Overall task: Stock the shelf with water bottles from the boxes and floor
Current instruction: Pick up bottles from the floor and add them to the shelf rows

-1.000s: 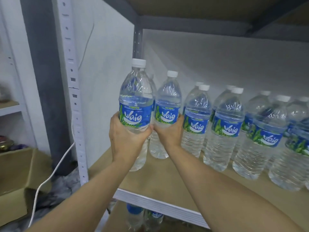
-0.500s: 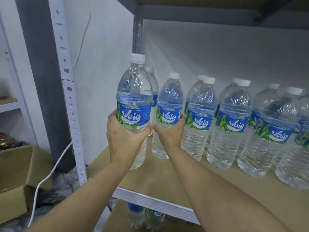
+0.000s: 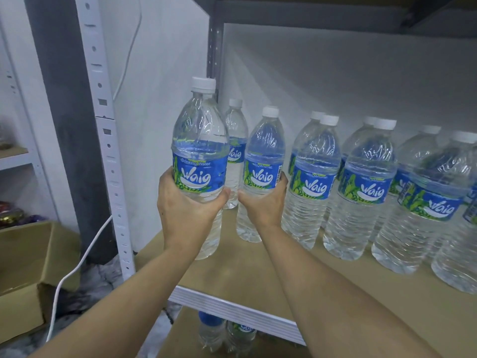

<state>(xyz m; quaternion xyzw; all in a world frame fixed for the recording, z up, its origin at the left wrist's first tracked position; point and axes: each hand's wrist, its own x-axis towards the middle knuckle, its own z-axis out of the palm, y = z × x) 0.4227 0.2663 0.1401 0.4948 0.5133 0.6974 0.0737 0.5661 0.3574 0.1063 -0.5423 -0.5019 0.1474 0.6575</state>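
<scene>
Water bottles on the lower tier (image 3: 224, 334): two were recorded nearest, partly hidden beneath the front edge of the shelf (image 3: 258, 275).
Cardboard box (image 3: 23, 267): noted open on the floor at left, with a white cable (image 3: 77, 267) trailed beside it.
Left hand (image 3: 185, 210): its fingers (image 3: 166, 180) and thumb were clamped round the left bottle (image 3: 200, 151) just below the blue label. The bottle was held upright at the shelf's left front corner. Whether its base touched the board could not be told.
Right hand (image 3: 263, 205): its fingers (image 3: 284, 180) were clamped round the right bottle (image 3: 263, 148) at the label's lower edge. That bottle was seen upright on the shelf, just beside the left one.
Stocked row (image 3: 361, 182): capped bottles were ranged two deep to the right, the closest just beside the right bottle.
Rear bottle (image 3: 235, 140): seen upright between and behind the two held bottles, near the perforated upright (image 3: 214, 60).
Back panel (image 3: 335, 73): white, set behind all.
</scene>
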